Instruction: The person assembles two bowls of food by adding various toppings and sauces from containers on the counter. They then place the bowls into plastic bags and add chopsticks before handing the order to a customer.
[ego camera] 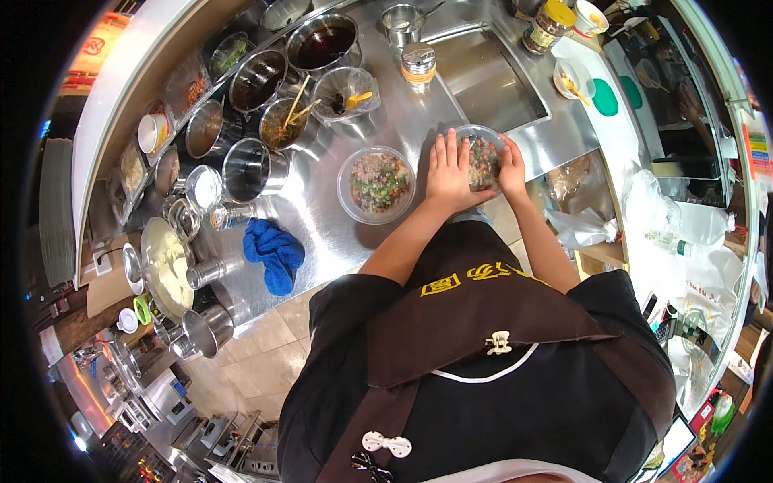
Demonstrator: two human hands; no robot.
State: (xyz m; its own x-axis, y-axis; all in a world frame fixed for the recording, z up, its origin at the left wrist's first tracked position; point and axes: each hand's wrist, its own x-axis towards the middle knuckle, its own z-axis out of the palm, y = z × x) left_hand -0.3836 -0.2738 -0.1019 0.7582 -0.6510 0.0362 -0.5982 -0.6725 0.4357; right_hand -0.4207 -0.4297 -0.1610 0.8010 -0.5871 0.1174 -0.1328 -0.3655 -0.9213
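A round clear plastic bowl [481, 158] of mixed food, with greens and red bits showing, is at the counter's front edge. My left hand [450, 172] lies over its left side, fingers stretched forward. Around its right rim curves my right hand [512, 169]. A lid seems to cover this bowl, though the hands hide part of it. To the left, a second clear plastic bowl [375, 185] stands uncovered on the steel counter, holding minced meat, chopped green onion and other pieces. Neither hand touches it.
Steel pots of dark liquid [322, 45] and a sauce pot with sticks [284, 124] stand at the back left. A blue cloth [273, 256] lies near the left front edge. Ahead are a metal-topped shaker jar [418, 63] and a recessed steel basin [492, 78].
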